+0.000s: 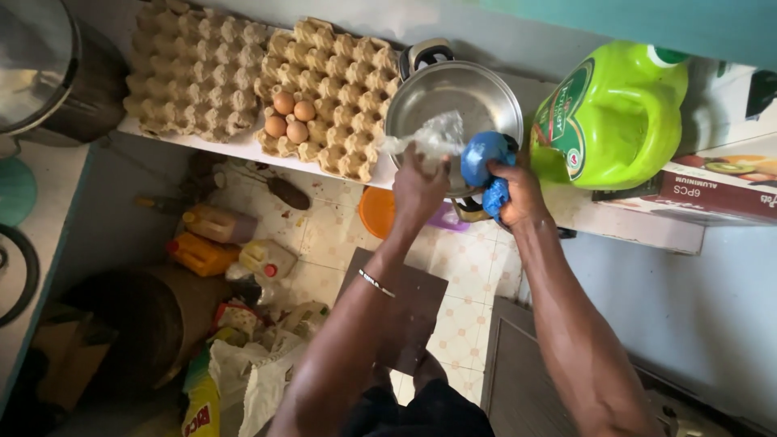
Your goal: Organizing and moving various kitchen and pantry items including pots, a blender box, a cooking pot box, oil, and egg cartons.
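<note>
My left hand (418, 188) pinches a crinkled clear plastic bag (433, 136) over the round steel pot (453, 101) on the far shelf. My right hand (518, 193) grips a bunched blue plastic bag (484, 166), just beside the big green plastic jug (615, 117) on its right. Four brown eggs (289, 116) sit in the cardboard tray (340, 93) to the left.

Both arms reach forward and up from the bottom of the view, elbows low, forearms converging so that the two hands meet close together near the middle. The left hand (419, 188) is seen from its back, wrist straight, a thin bracelet lying partway down the forearm; its fingers (427, 155) curl forward and pinch shut at the tips. The right hand (518, 193) sits just beside it, a little lower, the wrist bent slightly inward and the back of the hand turned to the camera. Its fingers seem to be wrapped closed in a fist-like grip, though they are mostly hidden from here. Both forearms are bare.
</note>
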